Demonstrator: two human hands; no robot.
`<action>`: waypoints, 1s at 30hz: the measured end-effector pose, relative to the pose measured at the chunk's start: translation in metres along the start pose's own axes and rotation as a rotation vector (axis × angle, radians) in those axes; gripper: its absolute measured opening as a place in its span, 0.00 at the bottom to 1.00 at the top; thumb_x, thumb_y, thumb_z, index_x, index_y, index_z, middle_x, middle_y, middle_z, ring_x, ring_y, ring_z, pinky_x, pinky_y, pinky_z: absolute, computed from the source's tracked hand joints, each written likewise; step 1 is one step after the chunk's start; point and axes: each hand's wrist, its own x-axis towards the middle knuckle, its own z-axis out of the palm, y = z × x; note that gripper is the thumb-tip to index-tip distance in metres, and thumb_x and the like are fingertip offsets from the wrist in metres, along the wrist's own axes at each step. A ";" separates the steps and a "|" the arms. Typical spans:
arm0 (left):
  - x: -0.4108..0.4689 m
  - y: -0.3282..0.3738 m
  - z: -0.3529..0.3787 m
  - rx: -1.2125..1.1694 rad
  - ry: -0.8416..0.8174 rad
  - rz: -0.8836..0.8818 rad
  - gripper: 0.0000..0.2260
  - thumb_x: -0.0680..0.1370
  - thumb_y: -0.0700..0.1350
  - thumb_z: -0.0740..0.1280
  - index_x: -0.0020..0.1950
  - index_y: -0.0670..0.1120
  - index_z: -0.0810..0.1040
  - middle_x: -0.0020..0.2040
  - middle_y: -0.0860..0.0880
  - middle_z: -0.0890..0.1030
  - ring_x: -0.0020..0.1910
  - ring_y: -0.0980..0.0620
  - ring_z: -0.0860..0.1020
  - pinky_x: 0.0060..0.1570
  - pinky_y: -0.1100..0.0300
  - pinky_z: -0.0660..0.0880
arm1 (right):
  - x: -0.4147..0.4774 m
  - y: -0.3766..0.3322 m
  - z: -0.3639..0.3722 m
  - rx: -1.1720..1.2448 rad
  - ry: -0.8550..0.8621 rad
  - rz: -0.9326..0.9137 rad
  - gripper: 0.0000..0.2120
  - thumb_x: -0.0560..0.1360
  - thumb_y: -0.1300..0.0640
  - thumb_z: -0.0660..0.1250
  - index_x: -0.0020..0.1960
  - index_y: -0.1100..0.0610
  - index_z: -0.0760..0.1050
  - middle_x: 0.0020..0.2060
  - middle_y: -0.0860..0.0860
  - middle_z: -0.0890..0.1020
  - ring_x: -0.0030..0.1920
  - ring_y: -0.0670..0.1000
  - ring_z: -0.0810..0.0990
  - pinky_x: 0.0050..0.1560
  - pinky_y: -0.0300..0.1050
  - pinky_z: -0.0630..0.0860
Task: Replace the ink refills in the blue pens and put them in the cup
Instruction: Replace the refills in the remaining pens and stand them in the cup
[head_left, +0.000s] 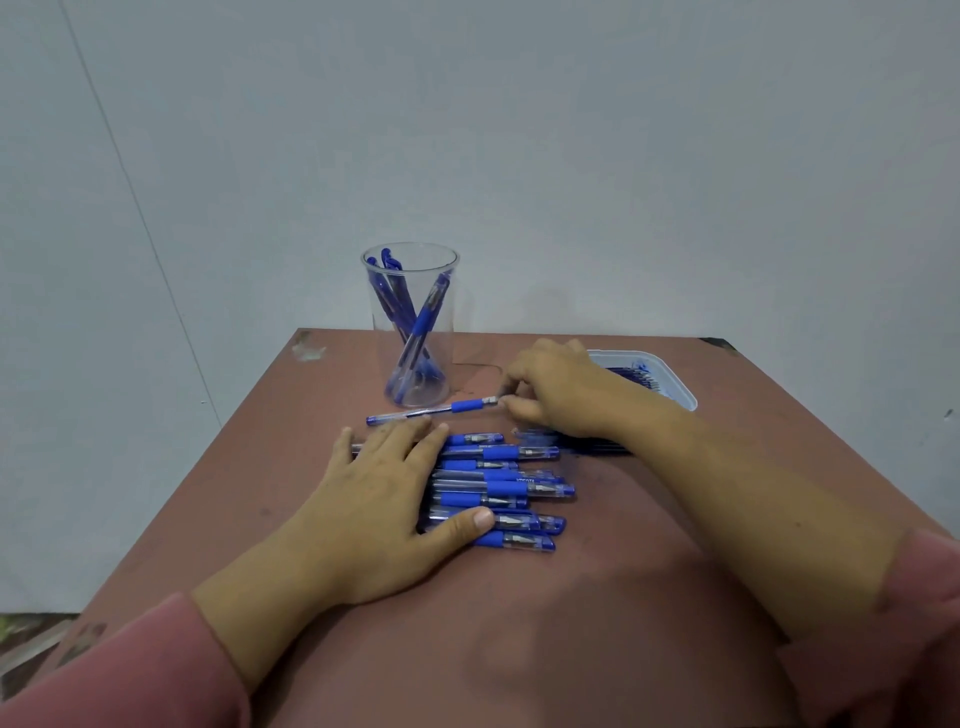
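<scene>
A clear plastic cup (413, 332) stands at the table's far middle with several blue pens upright inside. A single blue pen (434, 410) lies in front of the cup, and my right hand (561, 389) pinches its metal tip end. A row of several capped blue pens (498, 488) lies in the middle of the table. My left hand (384, 499) rests flat on the left part of that row, fingers straight, thumb across the nearest pens. Loose blue refills (597, 444) lie under my right wrist.
A white tray (670, 384) with blue refills sits at the far right, partly behind my right hand. The brown table (519, 623) ends close behind the cup, with a grey wall beyond. Pink sleeves cover both forearms near the bottom corners.
</scene>
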 end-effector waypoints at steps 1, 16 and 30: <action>0.001 0.001 -0.003 0.020 0.027 0.004 0.45 0.68 0.77 0.37 0.78 0.54 0.50 0.78 0.56 0.53 0.76 0.56 0.51 0.75 0.45 0.43 | -0.004 0.001 -0.005 0.029 0.032 0.008 0.08 0.78 0.50 0.64 0.51 0.52 0.79 0.41 0.44 0.78 0.49 0.47 0.71 0.52 0.44 0.63; 0.059 0.034 -0.015 -0.387 0.330 0.243 0.12 0.75 0.56 0.68 0.57 0.56 0.79 0.45 0.60 0.82 0.44 0.61 0.79 0.44 0.59 0.78 | -0.081 0.003 0.003 0.491 0.440 -0.021 0.05 0.78 0.53 0.66 0.52 0.45 0.78 0.42 0.38 0.80 0.47 0.43 0.79 0.46 0.33 0.73; 0.053 0.026 -0.006 -0.453 0.361 0.222 0.06 0.77 0.51 0.67 0.54 0.58 0.79 0.39 0.59 0.82 0.37 0.57 0.79 0.36 0.56 0.77 | -0.075 -0.003 0.013 0.550 0.458 -0.057 0.09 0.74 0.56 0.70 0.47 0.41 0.76 0.41 0.39 0.82 0.45 0.41 0.80 0.45 0.34 0.75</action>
